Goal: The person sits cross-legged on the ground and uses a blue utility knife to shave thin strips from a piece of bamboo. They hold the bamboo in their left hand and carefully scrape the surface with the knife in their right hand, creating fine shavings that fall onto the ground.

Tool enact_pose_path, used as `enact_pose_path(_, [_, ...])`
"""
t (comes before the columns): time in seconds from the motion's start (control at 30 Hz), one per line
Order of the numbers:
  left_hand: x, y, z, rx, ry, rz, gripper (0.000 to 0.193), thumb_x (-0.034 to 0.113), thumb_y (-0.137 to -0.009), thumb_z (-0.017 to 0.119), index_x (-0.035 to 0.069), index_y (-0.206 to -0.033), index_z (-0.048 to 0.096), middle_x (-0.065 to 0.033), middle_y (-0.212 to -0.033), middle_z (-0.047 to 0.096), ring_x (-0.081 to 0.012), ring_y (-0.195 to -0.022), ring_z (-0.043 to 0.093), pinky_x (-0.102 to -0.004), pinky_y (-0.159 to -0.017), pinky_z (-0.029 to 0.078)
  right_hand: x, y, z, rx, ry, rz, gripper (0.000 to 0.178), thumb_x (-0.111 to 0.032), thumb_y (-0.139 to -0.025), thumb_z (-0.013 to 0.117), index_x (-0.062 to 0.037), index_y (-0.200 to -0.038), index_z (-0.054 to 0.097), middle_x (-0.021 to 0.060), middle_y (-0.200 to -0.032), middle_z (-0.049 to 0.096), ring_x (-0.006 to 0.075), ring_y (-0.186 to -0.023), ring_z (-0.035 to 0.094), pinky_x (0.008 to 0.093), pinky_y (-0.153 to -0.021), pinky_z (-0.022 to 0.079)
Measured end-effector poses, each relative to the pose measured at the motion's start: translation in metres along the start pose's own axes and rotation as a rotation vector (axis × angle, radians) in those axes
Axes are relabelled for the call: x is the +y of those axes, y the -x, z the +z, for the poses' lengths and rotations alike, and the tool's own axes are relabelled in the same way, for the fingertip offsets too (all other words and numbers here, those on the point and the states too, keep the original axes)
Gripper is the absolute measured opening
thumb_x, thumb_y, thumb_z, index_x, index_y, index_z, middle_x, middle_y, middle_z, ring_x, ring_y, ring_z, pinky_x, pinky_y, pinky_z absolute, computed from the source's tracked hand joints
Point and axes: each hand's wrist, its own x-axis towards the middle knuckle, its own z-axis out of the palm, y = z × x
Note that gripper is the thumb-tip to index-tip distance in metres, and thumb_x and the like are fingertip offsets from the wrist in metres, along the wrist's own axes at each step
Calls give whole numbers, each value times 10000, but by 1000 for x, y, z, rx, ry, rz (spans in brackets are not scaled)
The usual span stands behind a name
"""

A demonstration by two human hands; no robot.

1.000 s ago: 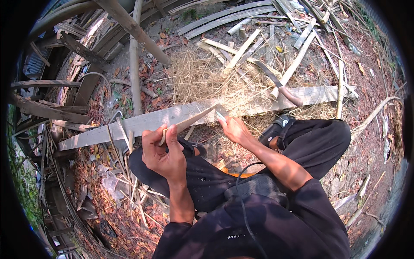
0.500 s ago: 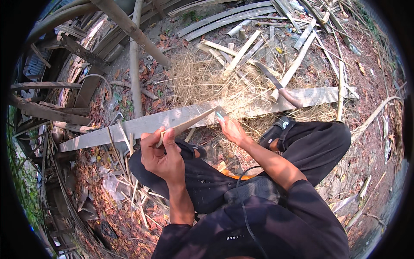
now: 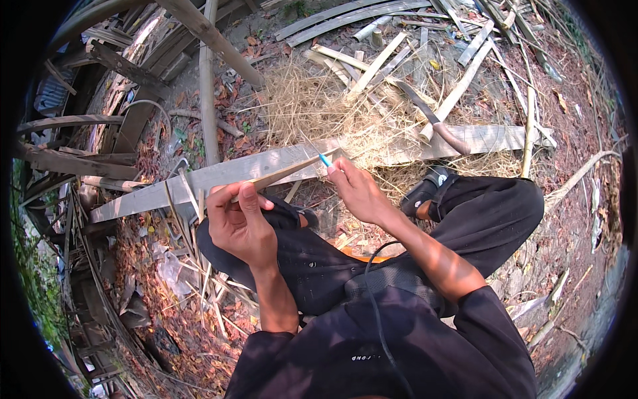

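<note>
My left hand [image 3: 243, 225] is closed around the near end of a tapering bamboo strip [image 3: 282, 174], thumb along its top. The strip points up and to the right, above a long grey plank [image 3: 193, 184]. In my right hand [image 3: 359, 193], fingers closed, is a small knife with a blue handle [image 3: 323, 159]. Its thin blade shows only faintly, beside the far end of the strip. Whether blade and strip touch, I cannot tell.
Pale shavings [image 3: 302, 106] are heaped beyond and over the plank. A curved machete [image 3: 425, 108] lies across it at right. Split bamboo pieces [image 3: 379, 63] lie farther back. Wooden poles [image 3: 209, 100] stand at left, and a clear plastic scrap [image 3: 174, 272] lies near my left leg.
The knife has turned, so its blade now points up and left instead of lying by the strip's tip. My left hand has shifted slightly left and down, its thumb now flatter along the strip.
</note>
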Motion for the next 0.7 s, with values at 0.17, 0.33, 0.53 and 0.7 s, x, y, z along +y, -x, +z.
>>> enact_pose_path(0.17, [2, 6, 3, 69, 8, 134, 157, 94, -981, 597, -11, -939, 489, -101, -837, 534, -110, -547, 557, -223, -528, 484, 2, 9, 7, -189, -611, 386, 460, -515, -1030, 407, -69, -996, 511, -70, -579, 284, 45, -431, 237, 242, -401, 213])
enact_pose_path(0.33, [8, 24, 15, -172, -54, 435, 273, 169, -825, 798, 25, -957, 607, -153, -847, 666, -183, -636, 630, -290, -543, 517, -46, 12, 0, -161, -1091, 153, 457, -526, -998, 500, -73, -1004, 557, -79, -567, 296, 36, -413, 255, 226, -391, 215])
enact_pose_path(0.53, [12, -18, 12, -696, -179, 126, 336, 216, -738, 839, 17, -966, 692, -81, -892, 708, -124, -594, 619, -253, -538, 472, -19, -16, -35, 54, -245, -158, 279, -282, -950, 619, -4, -950, 636, 39, -702, 594, 109, -651, 507, 316, -628, 429])
enact_pose_path(0.7, [11, -108, -3, -200, -108, -273, 682, 303, -960, 651, 39, -1496, 323, -122, -1148, 639, -65, -565, 557, -181, -488, 429, 3, -2, -37, 2, 120, -339, 264, -294, -953, 599, -43, -1021, 644, 119, -728, 631, 225, -656, 589, 367, -635, 448])
